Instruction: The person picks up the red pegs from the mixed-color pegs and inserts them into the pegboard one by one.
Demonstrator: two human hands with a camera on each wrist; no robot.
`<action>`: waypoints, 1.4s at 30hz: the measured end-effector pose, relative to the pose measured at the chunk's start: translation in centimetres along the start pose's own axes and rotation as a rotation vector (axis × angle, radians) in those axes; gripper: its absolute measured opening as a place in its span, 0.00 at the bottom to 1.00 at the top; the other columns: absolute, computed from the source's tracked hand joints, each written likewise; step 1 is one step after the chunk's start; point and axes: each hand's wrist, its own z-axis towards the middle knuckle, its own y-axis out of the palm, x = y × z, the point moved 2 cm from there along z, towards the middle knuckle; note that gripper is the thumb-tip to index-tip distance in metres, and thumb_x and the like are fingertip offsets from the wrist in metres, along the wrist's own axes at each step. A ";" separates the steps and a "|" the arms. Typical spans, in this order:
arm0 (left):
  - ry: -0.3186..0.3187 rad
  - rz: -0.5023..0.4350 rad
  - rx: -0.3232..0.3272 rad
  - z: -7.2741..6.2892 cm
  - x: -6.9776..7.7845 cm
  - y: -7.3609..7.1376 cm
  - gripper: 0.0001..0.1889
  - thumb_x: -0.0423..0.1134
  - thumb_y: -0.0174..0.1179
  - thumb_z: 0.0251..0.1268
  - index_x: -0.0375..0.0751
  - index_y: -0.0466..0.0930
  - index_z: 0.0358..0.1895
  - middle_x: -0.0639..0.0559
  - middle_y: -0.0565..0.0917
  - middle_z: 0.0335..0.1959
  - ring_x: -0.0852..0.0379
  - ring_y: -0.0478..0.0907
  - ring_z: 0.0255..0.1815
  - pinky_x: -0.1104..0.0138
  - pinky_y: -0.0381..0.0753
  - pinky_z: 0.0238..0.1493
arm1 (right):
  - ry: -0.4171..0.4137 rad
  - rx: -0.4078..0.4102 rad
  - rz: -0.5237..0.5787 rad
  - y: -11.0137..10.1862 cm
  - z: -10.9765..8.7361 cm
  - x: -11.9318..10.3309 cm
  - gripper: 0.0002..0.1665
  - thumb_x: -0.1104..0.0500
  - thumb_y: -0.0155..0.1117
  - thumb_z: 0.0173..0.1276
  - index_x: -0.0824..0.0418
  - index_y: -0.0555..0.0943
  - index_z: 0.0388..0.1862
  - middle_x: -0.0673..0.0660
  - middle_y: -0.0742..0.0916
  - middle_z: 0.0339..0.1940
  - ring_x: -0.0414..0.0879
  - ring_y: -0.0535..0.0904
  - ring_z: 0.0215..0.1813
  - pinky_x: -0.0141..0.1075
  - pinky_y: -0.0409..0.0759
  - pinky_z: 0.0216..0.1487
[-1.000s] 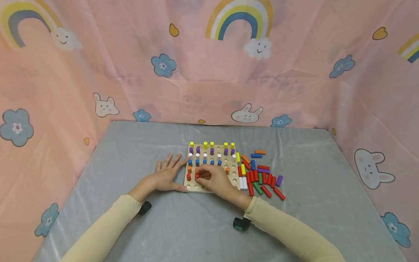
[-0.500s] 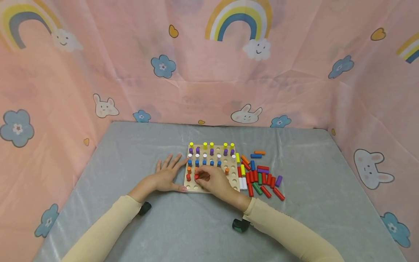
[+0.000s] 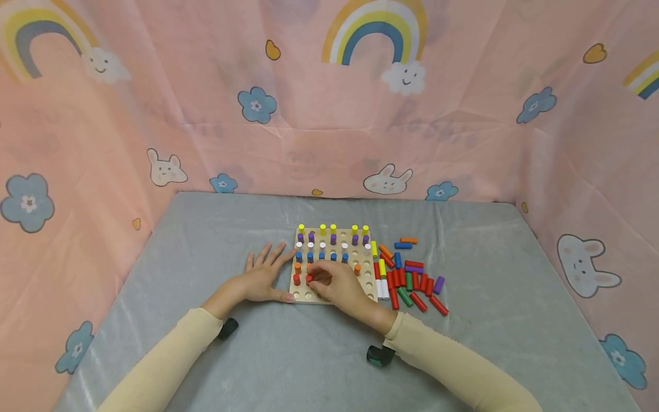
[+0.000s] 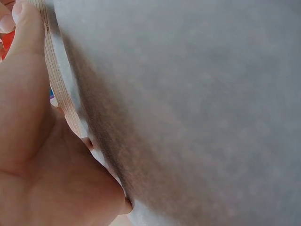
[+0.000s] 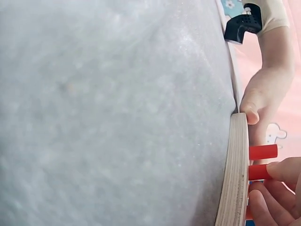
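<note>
A wooden pegboard (image 3: 334, 300) lies on the grey cloth, with rows of yellow, purple, white, blue, orange and red pegs standing in its holes. My right hand (image 3: 337, 284) is over its front part, pinching a red peg (image 5: 257, 172) between thumb and fingers. That peg stands upright at the board's surface, beside another red peg (image 5: 263, 151) in the same row. My left hand (image 3: 262, 278) lies with spread fingers along the left edge, its thumb at the front left corner and a fingertip at the edge farther back. Some front holes are hidden by my right hand.
Loose pegs lie right of the board, mostly red, such as a red peg (image 3: 439, 305), a purple peg (image 3: 439, 284), a green peg (image 3: 405, 296) and white pegs (image 3: 382, 289). A pink patterned curtain (image 3: 329, 137) encloses the back and sides of the table.
</note>
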 end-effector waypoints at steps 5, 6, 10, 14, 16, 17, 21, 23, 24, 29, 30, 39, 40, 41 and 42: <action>0.002 -0.002 0.006 0.0 -0.1 0.0 0.57 0.66 0.67 0.53 0.53 0.43 0.81 0.42 0.39 0.83 0.31 0.32 0.82 0.27 0.34 0.71 | 0.007 0.020 -0.001 -0.7 0.2 -0.3 0.12 0.64 0.71 0.63 0.61 0.84 0.46 0.55 0.90 0.40 0.43 0.87 0.39 0.29 0.84 0.40; 0.001 -0.001 0.006 0.0 -0.1 0.0 0.57 0.66 0.67 0.53 0.53 0.43 0.81 0.42 0.39 0.83 0.31 0.32 0.82 0.27 0.34 0.71 | 0.006 0.030 -0.006 -0.9 0.3 -0.4 0.12 0.64 0.71 0.63 0.61 0.84 0.46 0.55 0.90 0.40 0.44 0.87 0.39 0.30 0.85 0.40; -0.001 0.003 0.004 0.0 -0.2 0.1 0.57 0.66 0.67 0.53 0.53 0.43 0.81 0.42 0.39 0.83 0.31 0.31 0.82 0.27 0.34 0.71 | 0.012 0.058 -0.011 -1.7 0.6 -0.6 0.12 0.64 0.72 0.62 0.61 0.84 0.46 0.55 0.90 0.41 0.45 0.88 0.40 0.36 0.86 0.41; -0.007 0.007 0.001 0.0 -0.3 0.2 0.58 0.66 0.67 0.53 0.54 0.42 0.81 0.42 0.39 0.83 0.32 0.31 0.82 0.27 0.34 0.71 | 0.032 0.060 0.017 -2.6 0.6 -0.7 0.13 0.65 0.72 0.62 0.61 0.84 0.45 0.57 0.90 0.40 0.47 0.88 0.39 0.38 0.86 0.41; -0.010 0.006 0.001 0.0 -0.3 0.2 0.58 0.66 0.67 0.53 0.54 0.42 0.81 0.42 0.39 0.83 0.32 0.30 0.82 0.27 0.34 0.71 | 0.044 0.057 0.030 -3.0 0.6 -0.6 0.13 0.65 0.72 0.62 0.62 0.84 0.46 0.57 0.90 0.40 0.47 0.88 0.39 0.36 0.86 0.41; -0.011 0.005 0.000 -0.1 -0.3 0.2 0.58 0.66 0.67 0.53 0.54 0.42 0.81 0.42 0.39 0.83 0.32 0.30 0.82 0.28 0.34 0.71 | 0.049 0.060 0.038 -3.3 0.5 -0.5 0.13 0.65 0.72 0.62 0.63 0.84 0.46 0.57 0.90 0.41 0.47 0.88 0.39 0.35 0.85 0.41; -0.012 -0.006 -0.003 0.0 -0.3 0.2 0.58 0.66 0.68 0.52 0.54 0.42 0.81 0.42 0.39 0.83 0.32 0.30 0.82 0.28 0.33 0.72 | 0.072 0.068 0.053 -4.5 0.3 -0.3 0.12 0.64 0.71 0.63 0.62 0.84 0.46 0.56 0.90 0.41 0.46 0.87 0.39 0.31 0.84 0.40; -0.012 -0.007 -0.006 0.0 -0.3 0.3 0.59 0.66 0.68 0.52 0.54 0.41 0.81 0.42 0.38 0.83 0.32 0.29 0.82 0.28 0.33 0.72 | 0.090 0.083 0.045 -5.3 0.2 -0.2 0.12 0.63 0.72 0.63 0.61 0.84 0.46 0.55 0.90 0.41 0.46 0.87 0.39 0.31 0.84 0.39; -0.012 -0.008 -0.007 0.1 -0.3 0.3 0.59 0.66 0.68 0.52 0.54 0.41 0.81 0.42 0.38 0.83 0.32 0.29 0.82 0.28 0.33 0.72 | 0.101 0.091 0.036 -5.7 0.2 -0.2 0.12 0.63 0.72 0.62 0.60 0.84 0.46 0.55 0.90 0.41 0.46 0.87 0.39 0.30 0.84 0.39; -0.006 -0.005 -0.001 0.1 -0.4 0.4 0.59 0.67 0.68 0.51 0.54 0.41 0.81 0.42 0.38 0.83 0.32 0.29 0.82 0.28 0.33 0.71 | 0.174 0.111 0.017 -7.9 0.0 0.1 0.12 0.61 0.72 0.63 0.59 0.84 0.46 0.55 0.90 0.42 0.47 0.87 0.41 0.32 0.83 0.40; -0.007 -0.008 -0.001 0.1 -0.4 0.4 0.59 0.66 0.68 0.51 0.54 0.41 0.81 0.42 0.38 0.83 0.32 0.29 0.82 0.28 0.32 0.71 | 0.184 0.110 0.017 -8.3 -0.1 0.2 0.12 0.60 0.71 0.64 0.59 0.84 0.46 0.55 0.90 0.42 0.47 0.87 0.41 0.32 0.83 0.41; -0.014 0.008 0.001 0.4 -0.3 0.4 0.59 0.68 0.67 0.51 0.57 0.41 0.81 0.43 0.38 0.83 0.32 0.29 0.82 0.28 0.33 0.72 | 0.246 0.136 -0.069 -12.1 -0.1 2.1 0.15 0.59 0.71 0.64 0.61 0.84 0.49 0.59 0.89 0.46 0.53 0.86 0.44 0.38 0.83 0.44; -0.015 0.009 0.000 0.4 -0.3 0.4 0.59 0.68 0.68 0.51 0.57 0.41 0.81 0.43 0.38 0.83 0.32 0.29 0.82 0.28 0.33 0.72 | 0.252 0.137 -0.082 -12.4 -0.1 2.4 0.15 0.60 0.71 0.64 0.62 0.84 0.49 0.60 0.89 0.45 0.53 0.86 0.44 0.38 0.83 0.44; -0.018 0.012 -0.001 0.4 -0.4 0.4 0.59 0.68 0.67 0.51 0.57 0.40 0.81 0.44 0.38 0.83 0.33 0.29 0.82 0.28 0.33 0.72 | 0.258 0.132 -0.092 -12.7 -0.1 2.6 0.15 0.60 0.71 0.64 0.63 0.84 0.49 0.60 0.89 0.45 0.53 0.85 0.44 0.39 0.83 0.44; -0.021 0.012 -0.004 0.4 -0.4 0.4 0.59 0.68 0.68 0.51 0.57 0.41 0.81 0.44 0.38 0.83 0.33 0.29 0.82 0.28 0.33 0.72 | 0.258 0.124 -0.105 -13.0 -0.1 2.9 0.15 0.61 0.70 0.64 0.64 0.84 0.50 0.61 0.89 0.45 0.54 0.85 0.44 0.39 0.84 0.44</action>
